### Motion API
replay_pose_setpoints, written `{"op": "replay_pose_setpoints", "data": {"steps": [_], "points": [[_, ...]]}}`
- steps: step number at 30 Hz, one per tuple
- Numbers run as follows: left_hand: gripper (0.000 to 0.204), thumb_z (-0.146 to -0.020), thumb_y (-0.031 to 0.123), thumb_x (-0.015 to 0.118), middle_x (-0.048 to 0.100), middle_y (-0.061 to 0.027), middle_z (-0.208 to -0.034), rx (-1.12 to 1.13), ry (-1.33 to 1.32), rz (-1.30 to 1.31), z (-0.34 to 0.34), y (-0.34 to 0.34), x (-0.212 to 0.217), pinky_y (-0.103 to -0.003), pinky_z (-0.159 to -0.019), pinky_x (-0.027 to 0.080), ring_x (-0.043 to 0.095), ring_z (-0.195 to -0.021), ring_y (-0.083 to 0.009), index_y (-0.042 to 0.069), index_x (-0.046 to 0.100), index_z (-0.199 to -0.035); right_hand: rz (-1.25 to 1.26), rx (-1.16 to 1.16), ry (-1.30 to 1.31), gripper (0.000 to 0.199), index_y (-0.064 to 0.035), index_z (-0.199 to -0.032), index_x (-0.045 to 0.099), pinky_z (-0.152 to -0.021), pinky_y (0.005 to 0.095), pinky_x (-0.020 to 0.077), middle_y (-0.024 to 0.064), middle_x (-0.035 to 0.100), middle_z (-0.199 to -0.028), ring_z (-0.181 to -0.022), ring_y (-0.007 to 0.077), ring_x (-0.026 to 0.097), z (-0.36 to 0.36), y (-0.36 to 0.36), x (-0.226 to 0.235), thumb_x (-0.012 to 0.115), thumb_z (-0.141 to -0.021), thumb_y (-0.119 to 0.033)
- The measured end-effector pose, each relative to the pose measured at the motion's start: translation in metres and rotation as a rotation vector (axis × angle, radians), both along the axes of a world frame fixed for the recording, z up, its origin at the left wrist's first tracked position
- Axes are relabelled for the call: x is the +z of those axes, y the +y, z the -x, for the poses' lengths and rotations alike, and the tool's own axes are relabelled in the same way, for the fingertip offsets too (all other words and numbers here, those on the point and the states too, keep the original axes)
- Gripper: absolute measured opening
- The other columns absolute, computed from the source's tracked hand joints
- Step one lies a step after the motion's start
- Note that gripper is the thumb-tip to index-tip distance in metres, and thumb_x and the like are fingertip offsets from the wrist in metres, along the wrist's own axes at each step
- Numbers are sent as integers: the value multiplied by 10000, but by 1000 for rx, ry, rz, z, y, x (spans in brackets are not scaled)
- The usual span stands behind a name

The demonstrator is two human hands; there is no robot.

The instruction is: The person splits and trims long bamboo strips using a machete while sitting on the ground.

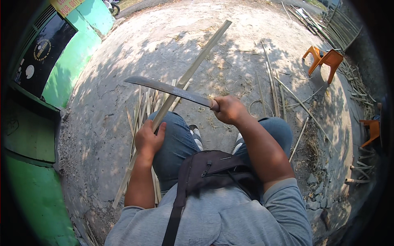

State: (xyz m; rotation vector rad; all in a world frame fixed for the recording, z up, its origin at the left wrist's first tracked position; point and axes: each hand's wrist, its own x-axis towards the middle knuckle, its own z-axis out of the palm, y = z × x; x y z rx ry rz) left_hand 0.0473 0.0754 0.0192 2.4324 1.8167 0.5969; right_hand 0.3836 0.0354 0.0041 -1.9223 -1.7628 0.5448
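Grips a long, flat, pale bamboo-like strip (205, 53) in the left hand (149, 139), wrapped closed around it just above the left thigh in blue denim (172, 128). Slants away from there over the grey ground (131, 53), up and to the right toward a free far end; seems to run on down beside the left forearm too. Holds in the right hand (230, 110), closed firmly around the wooden handle, a curved machete with a long grey steel blade (158, 85). Crosses the strip with that blade, well beyond the left hand, tip pointing left. Looks like paring or trimming along the strip, to judge by the crossing; cannot tell whether cutting into it or only passing over it. Probably calls for a steady left grip, a shallow blade angle and a stroke directed away from the left hand and knee.

As for containers, shows a dark fabric sling bag (217, 164) with a zip, lying across the lap against a grey shirt (197, 213). Hides whatever is inside. Shows also, uncontained, a loose bunch of pale narrow strips (148, 100) lying on the ground beyond and beside the left leg.
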Motion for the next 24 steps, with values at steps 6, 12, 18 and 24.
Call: {"op": "replay_pose_setpoints", "data": {"steps": [6,12,18,24], "points": [[512,-972,572,701,699,-219,-781,-51,-40,-45,2,-1,-2,-570,-710,537,707,-800,-487,65,643,-935,6,80,-201,162,-200,-1001,797,-813,488,595,148,771,-966,-944,375,744,2,-1,12,675,-986,-305],[533,-969,598,695,709,-222,-831,-63,-19,-32,2,-1,-1,-582,-700,546,717,-800,-470,66,663,-952,12,-209,-55,217,-170,-998,794,-858,529,582,175,772,-985,-963,416,737,-25,6,4,693,-990,-361],[524,-993,591,664,712,-219,-825,-20,7,-36,0,-2,-1,-576,-729,541,711,-824,-484,71,650,-930,5,-161,-4,220,-174,-1032,790,-860,536,576,187,769,-1008,-987,427,731,-18,5,-3,696,-992,-368],[549,-1007,608,633,717,-215,-855,-26,-5,-14,1,0,-3,-586,-717,542,711,-810,-475,63,648,-944,-12,36,-64,177,-186,-1030,793,-824,507,584,157,768,-987,-958,391,737,4,3,4,691,-972,-318]]}}
